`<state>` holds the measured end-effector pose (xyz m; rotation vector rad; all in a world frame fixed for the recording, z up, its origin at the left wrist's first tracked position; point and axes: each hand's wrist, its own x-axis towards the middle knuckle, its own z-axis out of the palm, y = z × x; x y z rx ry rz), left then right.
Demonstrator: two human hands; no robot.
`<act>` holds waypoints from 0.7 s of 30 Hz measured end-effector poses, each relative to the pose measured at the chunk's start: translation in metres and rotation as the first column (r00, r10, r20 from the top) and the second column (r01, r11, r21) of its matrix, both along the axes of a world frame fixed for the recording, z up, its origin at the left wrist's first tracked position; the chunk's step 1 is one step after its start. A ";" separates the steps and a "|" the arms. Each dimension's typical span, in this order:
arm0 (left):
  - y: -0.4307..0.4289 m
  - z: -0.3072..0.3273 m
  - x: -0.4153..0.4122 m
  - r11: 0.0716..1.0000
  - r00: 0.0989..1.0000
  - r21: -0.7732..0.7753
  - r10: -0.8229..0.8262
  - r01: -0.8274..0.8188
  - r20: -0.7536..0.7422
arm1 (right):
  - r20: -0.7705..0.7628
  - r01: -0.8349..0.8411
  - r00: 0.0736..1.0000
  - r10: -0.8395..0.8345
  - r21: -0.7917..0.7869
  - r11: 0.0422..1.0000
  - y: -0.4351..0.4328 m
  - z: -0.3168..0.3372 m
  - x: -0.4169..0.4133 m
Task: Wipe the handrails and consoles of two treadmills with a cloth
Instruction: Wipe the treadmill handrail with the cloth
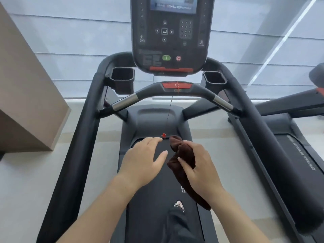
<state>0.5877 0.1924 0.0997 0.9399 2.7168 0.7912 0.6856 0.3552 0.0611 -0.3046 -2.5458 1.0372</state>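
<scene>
I stand on a black treadmill. Its console (172,32) with a screen and keypad rises at the top centre. A curved front bar (177,91) with a red stop strip crosses below it. Long padded handrails run down the left (82,137) and the right (252,123). My right hand (199,165) is shut on a bunched dark brown cloth (182,155), held in the air over the belt, below the front bar. My left hand (145,158) hovers just left of the cloth, fingers spread, holding nothing. A second treadmill (301,142) stands at the right.
Two cup holders (122,76) flank the console base. A red safety clip (164,135) hangs on a cord from the front bar. A beige block (26,95) juts in at the left. Pale floor (28,181) shows beside the belt. Grey panelled wall lies ahead.
</scene>
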 end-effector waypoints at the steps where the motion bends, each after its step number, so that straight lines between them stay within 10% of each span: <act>1: 0.014 0.001 -0.008 1.000 1.000 0.000 0.009 -0.009 -0.009 | -0.004 -0.006 1.000 0.006 -0.010 1.000 0.014 -0.001 -0.008; 21: 0.187 0.034 -0.159 0.973 0.971 0.076 0.224 -0.218 -0.082 | -0.092 -0.199 0.976 0.199 0.015 0.980 0.201 0.040 -0.198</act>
